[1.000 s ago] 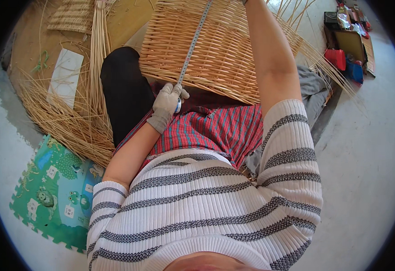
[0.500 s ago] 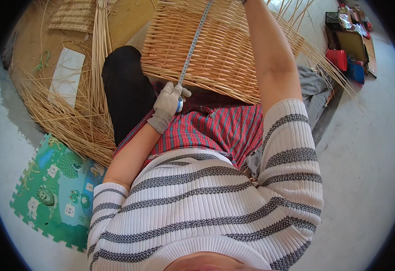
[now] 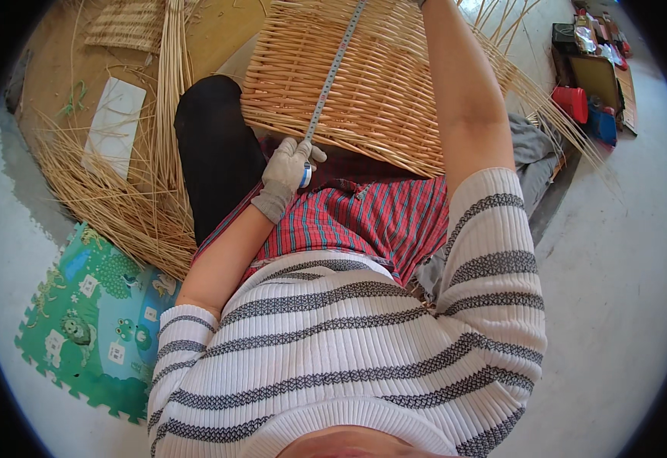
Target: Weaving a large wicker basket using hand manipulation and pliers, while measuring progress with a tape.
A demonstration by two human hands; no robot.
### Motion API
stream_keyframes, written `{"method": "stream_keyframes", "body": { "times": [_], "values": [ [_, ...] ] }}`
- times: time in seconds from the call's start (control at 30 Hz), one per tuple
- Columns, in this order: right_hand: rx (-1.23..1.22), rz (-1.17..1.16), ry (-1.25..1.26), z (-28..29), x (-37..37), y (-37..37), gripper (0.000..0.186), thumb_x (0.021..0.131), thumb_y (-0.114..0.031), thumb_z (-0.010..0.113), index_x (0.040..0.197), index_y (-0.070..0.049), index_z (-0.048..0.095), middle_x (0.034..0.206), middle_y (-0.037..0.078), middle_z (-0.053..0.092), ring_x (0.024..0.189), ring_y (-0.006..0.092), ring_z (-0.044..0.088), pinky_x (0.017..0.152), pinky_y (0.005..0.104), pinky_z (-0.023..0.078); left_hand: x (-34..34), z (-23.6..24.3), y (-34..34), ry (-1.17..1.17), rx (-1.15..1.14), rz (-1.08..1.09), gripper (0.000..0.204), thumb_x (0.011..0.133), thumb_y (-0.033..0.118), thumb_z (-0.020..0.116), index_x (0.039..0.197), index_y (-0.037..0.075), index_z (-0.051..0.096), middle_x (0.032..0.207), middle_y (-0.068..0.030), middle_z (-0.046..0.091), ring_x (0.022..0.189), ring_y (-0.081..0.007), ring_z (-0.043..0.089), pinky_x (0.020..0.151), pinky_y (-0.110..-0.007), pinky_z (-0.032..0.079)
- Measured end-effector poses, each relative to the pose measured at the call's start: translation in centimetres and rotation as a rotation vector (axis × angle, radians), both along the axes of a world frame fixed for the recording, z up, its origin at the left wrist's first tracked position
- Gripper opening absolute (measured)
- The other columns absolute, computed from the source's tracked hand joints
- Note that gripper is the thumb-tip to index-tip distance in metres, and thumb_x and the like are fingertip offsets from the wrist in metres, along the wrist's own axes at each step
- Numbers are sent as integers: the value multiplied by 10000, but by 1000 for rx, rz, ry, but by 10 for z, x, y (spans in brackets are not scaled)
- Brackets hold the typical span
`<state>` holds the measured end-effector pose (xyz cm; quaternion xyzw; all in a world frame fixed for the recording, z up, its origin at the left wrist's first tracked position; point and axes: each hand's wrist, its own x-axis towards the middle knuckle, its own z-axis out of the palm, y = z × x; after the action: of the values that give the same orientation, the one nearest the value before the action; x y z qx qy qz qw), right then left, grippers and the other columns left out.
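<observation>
A woven wicker panel (image 3: 349,91), light brown and tightly woven, lies before me over my lap. My left hand (image 3: 291,165), in a pale work glove, is at its near edge, closed around a tape measure (image 3: 306,176) whose case shows blue and white. From there the metal blade (image 3: 332,75) runs slantwise up across the weave to the top of the picture. My right arm reaches forward along the panel's right side; its hand lies past the top edge, with only a sliver of cuff showing at the wrist. A red striped cloth (image 3: 364,221) covers my lap.
Loose wicker rods (image 3: 120,206) are piled at the left, beside a white board (image 3: 116,126). A green foam mat (image 3: 89,328) lies nearer. Long rods (image 3: 555,118) stick out from the panel's right. Boxes and a red container (image 3: 570,103) stand at the far right.
The panel and tape blade appear a little farther right in the picture, as does most of the scene. My left hand keeps its hold on the tape measure.
</observation>
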<state>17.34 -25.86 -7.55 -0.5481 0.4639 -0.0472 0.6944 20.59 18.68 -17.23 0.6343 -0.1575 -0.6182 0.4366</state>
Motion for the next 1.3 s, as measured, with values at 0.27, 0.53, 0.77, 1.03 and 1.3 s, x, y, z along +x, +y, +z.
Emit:
{"method": "stream_keyframes", "body": {
  "times": [0.27,0.53,0.77,1.03,1.3],
  "values": [
    [-522,-99,75,-38,8,-21,271,1015,-216,492,1250,-112,576,731,38,585,449,149,441,389,320,359,-7,-2,-2,100,13,64,253,1041,223,459,987,12,587,855,-68,703,581,-78,529,501,-243,451],
    [-705,-209,122,-35,3,-13,261,943,-231,602,1169,-103,624,760,109,688,458,211,624,389,362,440,-22,-15,-1,94,-43,64,282,1042,245,465,1083,6,607,809,-58,684,580,-78,530,503,-229,441],
    [-1115,-10,469,19,-8,41,175,828,-235,658,849,-99,766,795,121,725,785,244,700,750,349,540,-39,-16,-2,236,-88,-26,312,1039,294,468,1080,19,611,785,-40,659,615,-96,575,511,-230,462],
    [-1255,-33,586,6,-30,22,262,851,-340,640,916,-113,754,872,149,722,869,291,685,798,372,526,-45,-27,-8,337,-134,-73,289,1033,280,488,1079,24,613,773,-30,642,646,-100,593,518,-223,461],
    [-1207,-51,501,-5,-37,8,282,852,-348,662,943,-88,724,919,163,715,918,298,680,835,397,517,-47,-29,-6,326,-138,-29,301,1035,288,485,1044,19,621,735,-35,639,547,-88,543,469,-228,439]
  ]
}}
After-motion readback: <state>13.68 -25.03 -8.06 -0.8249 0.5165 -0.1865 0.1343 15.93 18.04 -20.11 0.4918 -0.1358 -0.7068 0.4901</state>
